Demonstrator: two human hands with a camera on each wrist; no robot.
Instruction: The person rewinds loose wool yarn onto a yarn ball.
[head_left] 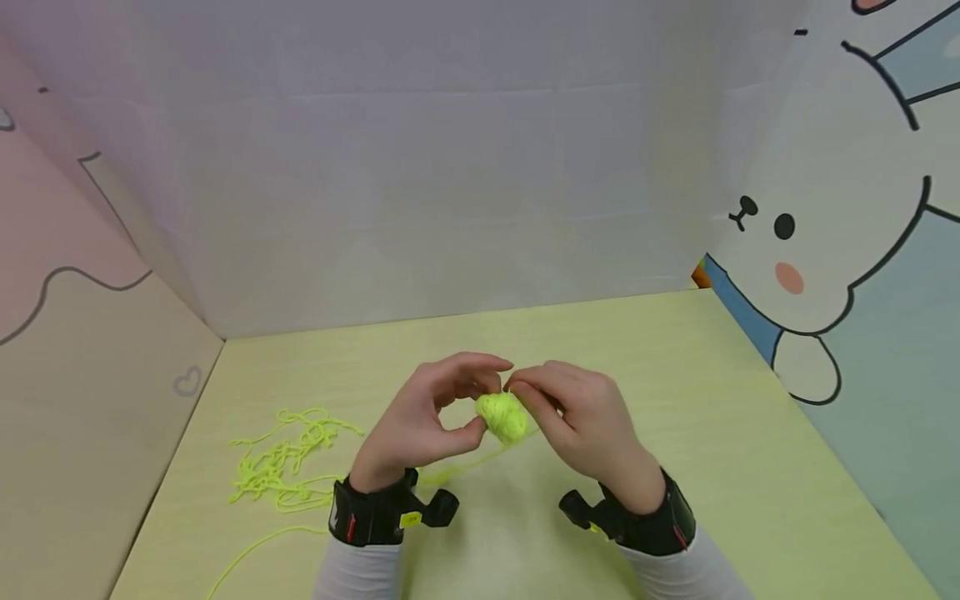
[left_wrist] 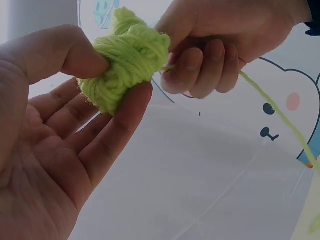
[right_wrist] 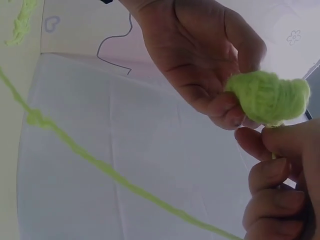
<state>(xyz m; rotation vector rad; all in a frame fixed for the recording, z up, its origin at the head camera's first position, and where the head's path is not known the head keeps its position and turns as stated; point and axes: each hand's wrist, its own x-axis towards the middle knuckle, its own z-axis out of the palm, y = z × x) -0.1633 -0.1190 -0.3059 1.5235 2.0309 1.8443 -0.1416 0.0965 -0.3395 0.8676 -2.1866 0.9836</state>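
A small ball of neon yellow-green yarn point(head_left: 503, 417) is held above the table between thumb and fingers of my left hand point(head_left: 431, 412). In the left wrist view, that yarn ball point(left_wrist: 127, 60) shows strands wound in several directions. Close against its right side, my right hand point(head_left: 588, 417) pinches the yarn strand. The strand point(left_wrist: 280, 112) runs out from the curled fingers of the right hand point(left_wrist: 210, 50) in the left wrist view. A small knot or tangle point(right_wrist: 37, 119) sits on the strand in the right wrist view.
Loose, tangled yarn point(head_left: 285, 467) lies on the left of the pale yellow table point(head_left: 750, 467), with a single strand point(head_left: 255, 546) curving toward the front edge. A white panel point(head_left: 450, 192) stands behind; printed panels flank both sides, the right one with a cartoon rabbit point(head_left: 810, 208).
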